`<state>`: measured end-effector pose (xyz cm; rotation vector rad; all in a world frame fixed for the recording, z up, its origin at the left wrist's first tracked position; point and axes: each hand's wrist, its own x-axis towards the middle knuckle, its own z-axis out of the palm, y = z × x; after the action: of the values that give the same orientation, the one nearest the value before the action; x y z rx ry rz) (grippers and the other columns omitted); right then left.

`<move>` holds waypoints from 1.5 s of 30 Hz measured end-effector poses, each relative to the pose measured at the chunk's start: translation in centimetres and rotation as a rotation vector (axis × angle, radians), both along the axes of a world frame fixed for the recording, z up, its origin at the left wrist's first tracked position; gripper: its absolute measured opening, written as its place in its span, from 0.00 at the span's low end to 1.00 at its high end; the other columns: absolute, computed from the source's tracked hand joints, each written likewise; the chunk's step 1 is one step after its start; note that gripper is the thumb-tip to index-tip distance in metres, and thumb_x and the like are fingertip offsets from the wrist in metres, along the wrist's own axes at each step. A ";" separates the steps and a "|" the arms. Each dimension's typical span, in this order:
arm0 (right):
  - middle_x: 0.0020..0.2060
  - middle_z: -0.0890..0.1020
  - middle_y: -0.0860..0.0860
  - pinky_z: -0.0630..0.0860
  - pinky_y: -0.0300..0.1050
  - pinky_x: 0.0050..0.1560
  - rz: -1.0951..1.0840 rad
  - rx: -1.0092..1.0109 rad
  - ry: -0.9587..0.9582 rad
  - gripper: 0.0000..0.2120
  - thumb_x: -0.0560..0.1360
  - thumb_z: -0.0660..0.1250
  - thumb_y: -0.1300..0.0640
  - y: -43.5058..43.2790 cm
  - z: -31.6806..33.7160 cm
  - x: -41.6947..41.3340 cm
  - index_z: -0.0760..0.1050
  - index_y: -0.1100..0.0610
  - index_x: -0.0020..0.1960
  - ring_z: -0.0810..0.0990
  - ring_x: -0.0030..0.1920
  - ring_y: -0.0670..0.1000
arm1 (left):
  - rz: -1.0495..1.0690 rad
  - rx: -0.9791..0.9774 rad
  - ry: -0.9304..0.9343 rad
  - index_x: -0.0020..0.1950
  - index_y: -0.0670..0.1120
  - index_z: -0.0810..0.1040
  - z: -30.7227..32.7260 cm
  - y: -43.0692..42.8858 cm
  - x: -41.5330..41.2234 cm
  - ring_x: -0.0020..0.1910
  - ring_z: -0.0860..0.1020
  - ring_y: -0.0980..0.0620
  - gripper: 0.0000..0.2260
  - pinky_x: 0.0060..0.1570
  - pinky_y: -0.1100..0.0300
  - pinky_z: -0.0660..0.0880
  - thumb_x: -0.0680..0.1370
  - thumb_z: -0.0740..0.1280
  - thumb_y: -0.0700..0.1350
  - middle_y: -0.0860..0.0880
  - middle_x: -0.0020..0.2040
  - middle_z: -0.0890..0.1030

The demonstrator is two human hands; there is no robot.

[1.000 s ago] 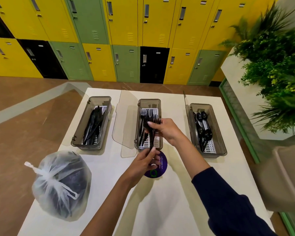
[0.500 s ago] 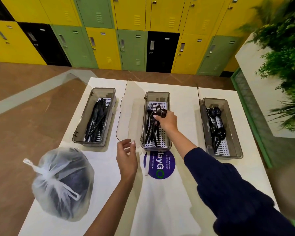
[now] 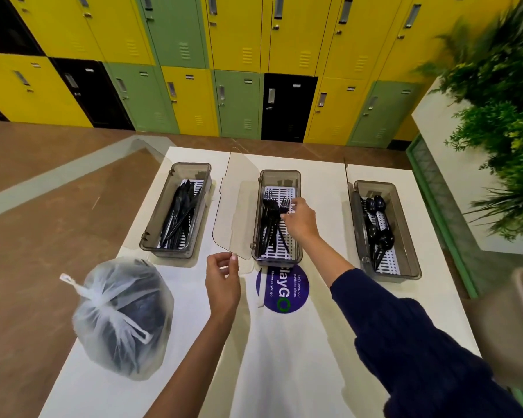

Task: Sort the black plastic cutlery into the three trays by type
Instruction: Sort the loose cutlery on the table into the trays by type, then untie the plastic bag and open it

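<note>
- The head view looks down on a white desk point(image 3: 284, 372) with three clear trays in a row.
- The left tray point(image 3: 191, 168) has knives point(image 3: 178, 212) in it.
- The middle tray point(image 3: 280, 174) has forks point(image 3: 269, 215) in it.
- The right tray point(image 3: 375, 186) has spoons point(image 3: 378, 224) in it.
- Each kind is in its own tray, so what is in the trays looks sorted right.
- The right hand point(image 3: 301, 221) is over the middle tray, down among the fork heads.
- Its fingers point(image 3: 285, 216) are bent and touch the forks, but I cannot tell if they pinch one or only rest on it.
- The left hand point(image 3: 222, 277) is above the desk, just beside the near corner of the clear lid point(image 3: 233, 206) that stands open by the middle tray.
- Its fingers are loosely bent and nothing is in it.
- A white bag point(image 3: 121, 315) sits at the left edge of the desk, tied at the top (dark stuff shows through the thin plastic).
- I think that dark stuff is more cutlery, so the job is only partly done.
- No loose cutlery lies on the desk itself.
- What is left, I think: open the bag and sort what is in it.
</note>
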<state>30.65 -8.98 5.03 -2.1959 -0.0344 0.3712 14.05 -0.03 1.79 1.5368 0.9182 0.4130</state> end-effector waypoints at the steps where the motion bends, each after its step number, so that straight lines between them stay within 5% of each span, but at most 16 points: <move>1: 0.63 0.74 0.58 0.72 0.44 0.58 -0.002 -0.005 -0.009 0.19 0.77 0.63 0.65 -0.2 -0.1 -0.7 0.67 0.62 0.68 0.75 0.61 0.57 | -0.001 0.002 -0.003 0.53 0.47 0.72 0.1 0.0 -0.3 0.51 0.78 0.45 0.04 0.54 0.49 0.77 0.80 0.63 0.45 0.48 0.51 0.78; 9: 0.44 0.79 0.51 0.76 0.47 0.43 0.164 0.134 -0.388 0.05 0.80 0.60 0.59 2.2 -0.1 -9.7 0.74 0.59 0.52 0.77 0.43 0.49 | 0.058 0.157 -0.061 0.54 0.45 0.72 1.9 2.0 -4.3 0.44 0.76 0.53 0.04 0.42 0.64 0.72 0.80 0.63 0.41 0.46 0.51 0.77; 16: 0.38 0.76 0.47 0.70 0.42 0.38 0.489 0.193 -0.482 0.04 0.78 0.62 0.58 7.7 0.5 -16.1 0.73 0.57 0.46 0.72 0.36 0.48 | 0.231 0.463 -0.049 0.52 0.45 0.72 2.8 8.5 -10.1 0.50 0.75 0.46 0.03 0.52 0.56 0.75 0.79 0.63 0.39 0.45 0.51 0.76; 18: 0.39 0.76 0.47 0.69 0.41 0.38 0.569 0.172 -0.431 0.03 0.78 0.62 0.58 9.2 -0.2 -17.6 0.73 0.57 0.47 0.72 0.36 0.48 | 0.281 0.522 0.004 0.51 0.45 0.72 2.6 10.2 -12.1 0.53 0.73 0.43 0.04 0.56 0.49 0.73 0.78 0.64 0.39 0.46 0.51 0.73; 22: 0.49 0.76 0.51 0.73 0.45 0.44 0.704 0.085 -0.392 0.07 0.78 0.63 0.58 11.9 -1.7 -19.7 0.73 0.57 0.55 0.77 0.45 0.51 | 0.368 0.576 0.154 0.53 0.39 0.74 1.8 12.1 -15.1 0.55 0.69 0.38 0.08 0.57 0.57 0.60 0.75 0.66 0.35 0.38 0.55 0.73; 26: 0.60 0.72 0.55 0.75 0.47 0.52 0.880 -0.034 -0.484 0.20 0.74 0.66 0.62 15.2 -2.1 -21.0 0.72 0.52 0.65 0.73 0.59 0.55 | 0.340 0.495 0.233 0.58 0.37 0.72 0.4 13.1 -16.9 0.58 0.66 0.37 0.16 0.61 0.45 0.64 0.74 0.70 0.43 0.36 0.58 0.69; 29: 0.66 0.70 0.57 0.72 0.50 0.59 0.947 -0.097 -0.561 0.26 0.73 0.66 0.62 17.0 -1.6 -20.8 0.70 0.48 0.69 0.70 0.63 0.58 | 0.218 0.415 0.298 0.63 0.39 0.69 -0.7 13.4 -16.9 0.61 0.65 0.39 0.24 0.60 0.49 0.65 0.73 0.73 0.46 0.37 0.61 0.66; 33: 0.61 0.72 0.54 0.66 0.48 0.57 0.941 -0.286 -0.613 0.22 0.75 0.65 0.60 18.2 -1.8 -20.7 0.71 0.46 0.67 0.69 0.60 0.56 | 0.158 0.403 0.297 0.63 0.41 0.69 -1.5 13.4 -16.9 0.60 0.68 0.42 0.23 0.56 0.52 0.68 0.73 0.72 0.48 0.39 0.60 0.70; 36: 0.56 0.75 0.52 0.60 0.48 0.56 0.905 -0.375 -0.630 0.12 0.78 0.62 0.56 18.1 -2.5 -20.7 0.75 0.48 0.60 0.68 0.59 0.56 | 0.149 0.374 0.203 0.59 0.40 0.72 -1.4 13.3 -17.0 0.55 0.76 0.43 0.14 0.50 0.57 0.71 0.75 0.69 0.40 0.42 0.56 0.77; 45: 0.48 0.78 0.49 0.53 0.45 0.48 0.780 -0.217 -0.620 0.07 0.79 0.61 0.55 16.4 -0.1 -20.3 0.77 0.52 0.52 0.70 0.53 0.53 | 0.148 0.512 0.109 0.55 0.41 0.80 1.9 13.4 -16.8 0.47 0.76 0.49 0.09 0.47 0.66 0.68 0.76 0.66 0.35 0.42 0.51 0.78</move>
<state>10.31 7.46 4.89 -2.3546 -1.2568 0.0937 -2.73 13.34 3.68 1.9755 1.0684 0.7167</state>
